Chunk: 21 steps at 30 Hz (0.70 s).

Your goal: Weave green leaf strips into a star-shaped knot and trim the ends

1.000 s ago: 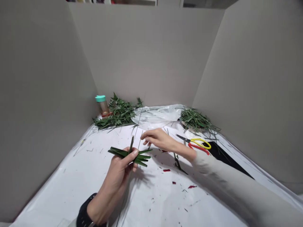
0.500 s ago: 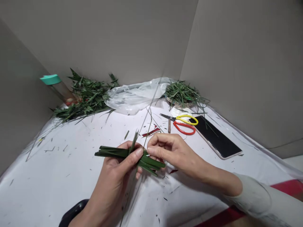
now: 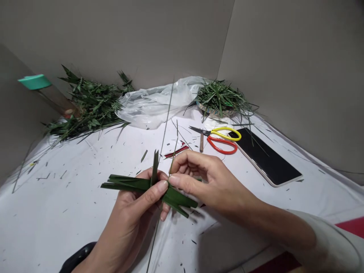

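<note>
My left hand (image 3: 136, 206) is closed on a woven piece of flat green leaf strips (image 3: 180, 198), thumb pressed on its middle. Its strips stick out to both sides, and one short leaf end (image 3: 155, 165) stands upright at the centre. Thumb and forefinger of my right hand (image 3: 206, 176) pinch a thin green leaf strand (image 3: 173, 156) right beside my left thumb. The strand rises from the pinch with a bend near its top. A second long, thin strand (image 3: 165, 132) runs past the left fingers, up and down. The curled fingers hide part of the weave.
Beyond the hands lie scissors (image 3: 222, 152) with red and yellow handles, a brown stick (image 3: 201, 143) and a phone (image 3: 270, 157). Farther back are a leafy heap (image 3: 93, 100), a plastic bag (image 3: 153, 108), a basket of cut leaves (image 3: 220, 94) and a green-lidded bottle (image 3: 35, 81). Leaf scraps litter the white cloth.
My right fingers have moved slightly left, closer against the left thumb, still pinching. The woven piece has shifted a little left, its upright end straighter. The whole view has shifted slightly.
</note>
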Each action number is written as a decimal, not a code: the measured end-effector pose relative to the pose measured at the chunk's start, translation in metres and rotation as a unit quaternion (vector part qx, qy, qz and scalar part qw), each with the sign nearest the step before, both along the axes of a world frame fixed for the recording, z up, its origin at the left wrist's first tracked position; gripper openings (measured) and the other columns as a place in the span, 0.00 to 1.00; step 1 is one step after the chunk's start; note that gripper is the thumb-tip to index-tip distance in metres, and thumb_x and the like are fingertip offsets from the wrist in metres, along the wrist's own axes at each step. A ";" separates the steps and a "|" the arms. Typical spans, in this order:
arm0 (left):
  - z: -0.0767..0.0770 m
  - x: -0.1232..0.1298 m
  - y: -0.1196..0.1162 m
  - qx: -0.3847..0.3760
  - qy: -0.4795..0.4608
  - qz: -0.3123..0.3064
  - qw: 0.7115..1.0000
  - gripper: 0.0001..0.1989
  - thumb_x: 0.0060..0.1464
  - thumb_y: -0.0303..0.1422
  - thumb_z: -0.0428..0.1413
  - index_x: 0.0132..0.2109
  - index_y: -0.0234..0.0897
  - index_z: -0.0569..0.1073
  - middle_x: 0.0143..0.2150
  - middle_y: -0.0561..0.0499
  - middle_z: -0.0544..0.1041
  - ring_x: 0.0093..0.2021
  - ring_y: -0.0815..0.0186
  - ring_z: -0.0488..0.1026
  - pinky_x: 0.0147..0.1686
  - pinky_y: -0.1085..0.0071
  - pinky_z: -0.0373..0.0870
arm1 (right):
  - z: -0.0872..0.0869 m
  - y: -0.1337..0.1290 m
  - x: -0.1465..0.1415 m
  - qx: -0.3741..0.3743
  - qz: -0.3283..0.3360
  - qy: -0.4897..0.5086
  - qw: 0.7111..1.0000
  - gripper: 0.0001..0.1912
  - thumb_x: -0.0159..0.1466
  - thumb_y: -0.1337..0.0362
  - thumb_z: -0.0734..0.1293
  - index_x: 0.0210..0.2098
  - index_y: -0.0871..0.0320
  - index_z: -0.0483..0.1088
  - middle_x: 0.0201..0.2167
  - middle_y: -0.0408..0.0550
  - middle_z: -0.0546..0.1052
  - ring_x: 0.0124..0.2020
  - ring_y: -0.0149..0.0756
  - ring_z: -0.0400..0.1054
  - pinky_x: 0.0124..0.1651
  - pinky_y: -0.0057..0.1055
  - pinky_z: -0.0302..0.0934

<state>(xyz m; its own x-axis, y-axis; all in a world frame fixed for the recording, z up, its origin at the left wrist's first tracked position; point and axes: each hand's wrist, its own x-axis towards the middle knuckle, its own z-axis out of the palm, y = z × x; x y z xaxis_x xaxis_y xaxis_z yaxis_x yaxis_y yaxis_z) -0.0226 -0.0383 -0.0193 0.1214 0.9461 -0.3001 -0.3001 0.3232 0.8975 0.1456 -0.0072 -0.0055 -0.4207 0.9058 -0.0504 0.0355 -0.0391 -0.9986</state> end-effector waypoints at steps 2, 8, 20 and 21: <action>0.000 0.001 -0.001 -0.002 -0.001 -0.004 1.000 0.07 0.52 0.35 0.66 0.31 0.37 0.78 0.23 0.54 0.70 0.26 0.70 0.65 0.27 0.77 0.65 | -0.002 0.002 0.000 0.010 0.008 0.020 1.000 0.08 0.63 0.60 0.68 0.31 0.56 0.68 0.29 0.41 0.73 0.32 0.32 0.68 0.36 0.30 0.61; 0.001 0.000 -0.005 -0.008 -0.003 -0.007 1.000 0.10 0.49 0.35 0.68 0.30 0.36 0.76 0.24 0.57 0.68 0.22 0.74 0.60 0.23 0.77 0.60 | -0.008 0.001 -0.002 -0.010 0.025 0.033 0.999 0.09 0.62 0.61 0.68 0.27 0.57 0.69 0.26 0.41 0.70 0.30 0.32 0.64 0.34 0.29 0.58; -0.002 -0.002 -0.001 -0.018 0.006 -0.026 1.000 0.09 0.47 0.33 0.65 0.30 0.34 0.73 0.21 0.58 0.66 0.18 0.75 0.56 0.22 0.76 0.56 | -0.022 -0.001 -0.005 0.012 -0.037 0.071 0.997 0.09 0.66 0.59 0.66 0.31 0.57 0.68 0.30 0.43 0.74 0.34 0.35 0.68 0.39 0.32 0.60; -0.002 -0.003 -0.001 -0.016 0.007 -0.030 0.999 0.09 0.48 0.33 0.65 0.30 0.33 0.73 0.21 0.58 0.65 0.19 0.75 0.56 0.23 0.75 0.55 | -0.022 0.000 -0.004 0.019 -0.049 0.076 0.996 0.09 0.66 0.59 0.66 0.33 0.57 0.69 0.31 0.43 0.74 0.35 0.35 0.69 0.40 0.32 0.61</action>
